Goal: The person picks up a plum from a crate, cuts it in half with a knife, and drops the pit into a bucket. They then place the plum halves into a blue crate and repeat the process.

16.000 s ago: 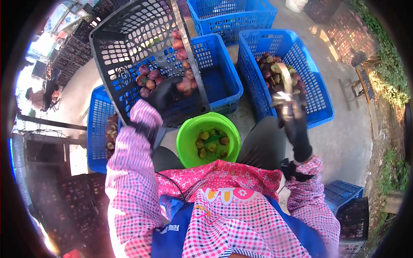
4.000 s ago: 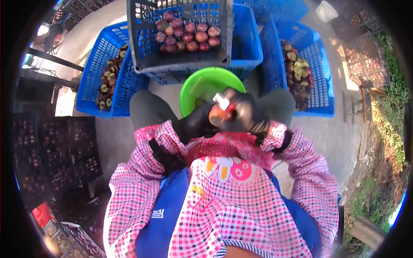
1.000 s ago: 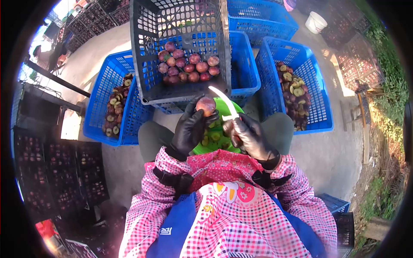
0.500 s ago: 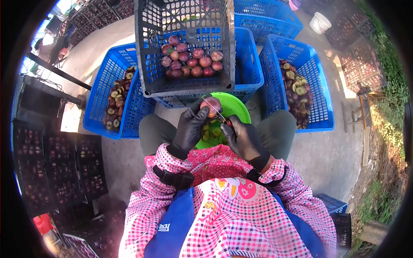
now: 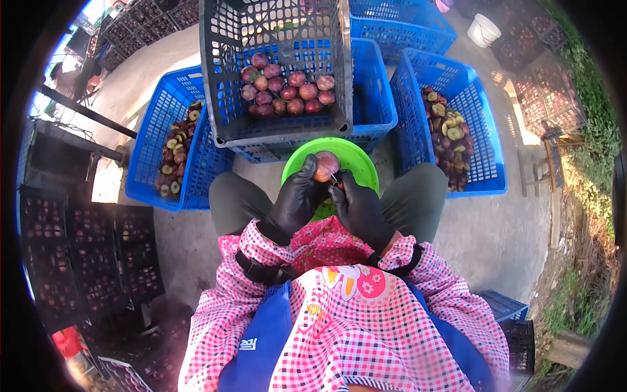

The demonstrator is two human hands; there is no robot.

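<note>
A reddish plum [image 5: 326, 166] is held in my black-gloved left hand [image 5: 295, 199], its fingers wrapped round the fruit's left side. My right hand [image 5: 358, 206], also gloved in black, is closed round a small knife with a red handle [image 5: 339, 183], whose blade meets the plum's lower right side. Both hands are over a green basin [image 5: 360, 159], and they hide most of what lies in it. Beyond the basin, whole plums [image 5: 294, 91] lie in a tilted black crate [image 5: 228, 127].
Blue crates with cut plums stand at the left [image 5: 147, 160] and right [image 5: 486, 157]. Another blue crate [image 5: 385, 121] is under the black one. Stacked dark crates [image 5: 85, 242] line the left side. A white bucket [image 5: 483, 31] stands at the upper right.
My hands have come closer together around the plum. The knife has moved in from above the fruit's right side to its lower right. The view has shifted slightly.
</note>
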